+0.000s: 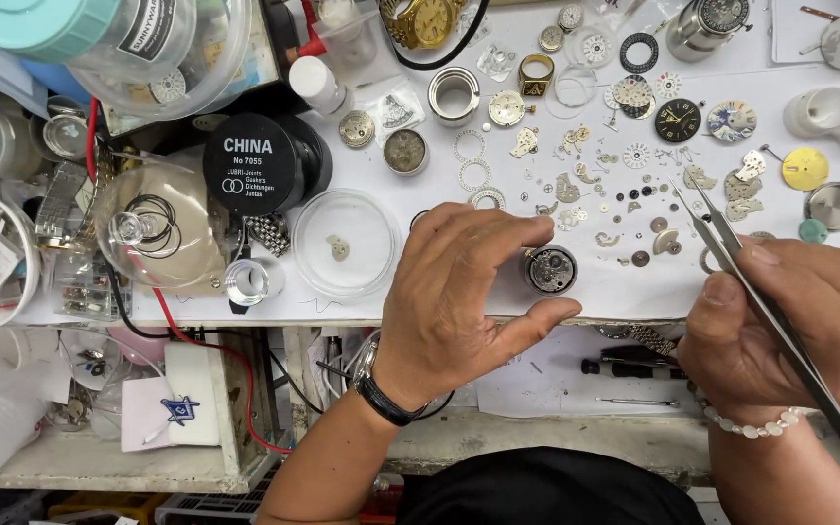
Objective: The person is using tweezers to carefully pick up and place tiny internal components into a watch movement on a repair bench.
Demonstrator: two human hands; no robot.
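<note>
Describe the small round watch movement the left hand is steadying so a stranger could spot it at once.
Start at the white work mat strewn with tiny parts, then find the left hand near its front edge. Between thumb and forefinger sits the small round metal watch movement. Unlike the loose flat gears and dials nearby, it is an assembled dark disc with a silvery rim.

- There is one view only, from a camera worn on the person's head, so no second view shares any part of the scene.
- It looks almost straight down on the white desk point(634, 282), whose near edge runs across at mid-height.
- It sits close: the left hand point(459, 292) fills the centre, and the right hand point(780, 331) lies at 4 o'clock.
- The person's forearms enter from 6 o'clock.
</note>
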